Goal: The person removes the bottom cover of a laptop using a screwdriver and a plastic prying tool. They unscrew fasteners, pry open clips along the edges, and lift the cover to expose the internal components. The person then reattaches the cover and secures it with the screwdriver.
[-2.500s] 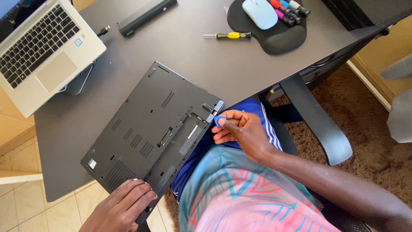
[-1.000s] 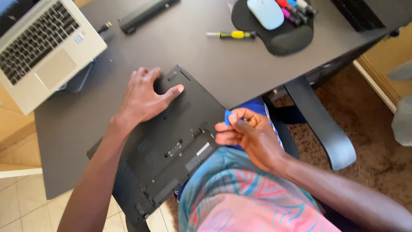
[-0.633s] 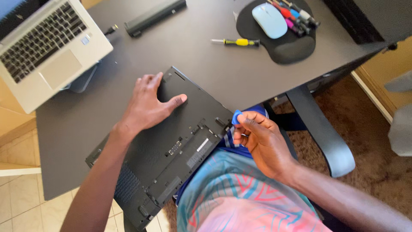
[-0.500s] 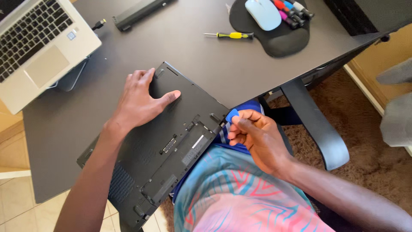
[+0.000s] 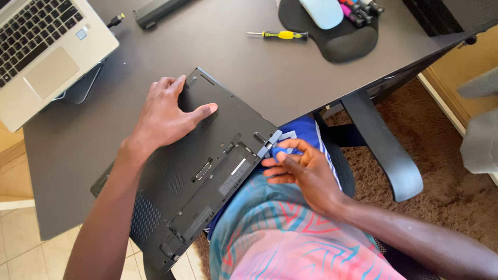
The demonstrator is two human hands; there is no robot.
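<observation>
**Upturned laptop held flat, pick at its edge**

Black laptop [image 5: 197, 171] lies bottom-up, half on the desk [image 5: 218, 57], half over the lap. Left hand [image 5: 166, 116] is laid flat on its far corner, fingers slightly spread, thumb out. Right hand [image 5: 303, 173] is set at the near edge; a blue pick [image 5: 280, 151] is pinched between thumb and fingertips, touching the hinge corner. Beyond the fingers: a screwdriver [image 5: 277, 35], a silver laptop [image 5: 46, 52].

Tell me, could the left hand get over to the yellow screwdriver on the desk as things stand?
Probably yes. The left hand lies flat on the upturned black laptop, and only bare desk shows between it and the yellow screwdriver. It holds nothing, so it could lift and go.
</observation>
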